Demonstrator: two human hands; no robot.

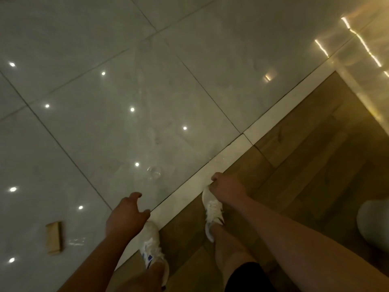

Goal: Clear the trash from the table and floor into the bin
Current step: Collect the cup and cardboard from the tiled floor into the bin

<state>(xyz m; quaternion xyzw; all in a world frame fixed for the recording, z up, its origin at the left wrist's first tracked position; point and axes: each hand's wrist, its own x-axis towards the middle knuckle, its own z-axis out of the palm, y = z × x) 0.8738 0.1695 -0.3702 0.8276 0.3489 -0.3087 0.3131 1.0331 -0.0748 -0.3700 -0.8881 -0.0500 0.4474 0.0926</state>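
Note:
A clear plastic cup lies on the glossy grey tile floor, faint and hard to make out. A flat tan cardboard piece lies on the tiles at the lower left, with something shiny and transparent just right of it. My left hand hangs below the cup with its fingers apart and curled, holding nothing. My right hand is to the right of the cup, over my right shoe, with its fingers curled in and nothing visible in them. No bin can be identified for certain.
A pale threshold strip runs diagonally between the tiles and a wooden floor. My white shoes stand at that strip. A grey rounded object is cut off at the right edge. Ceiling lights reflect in the tiles.

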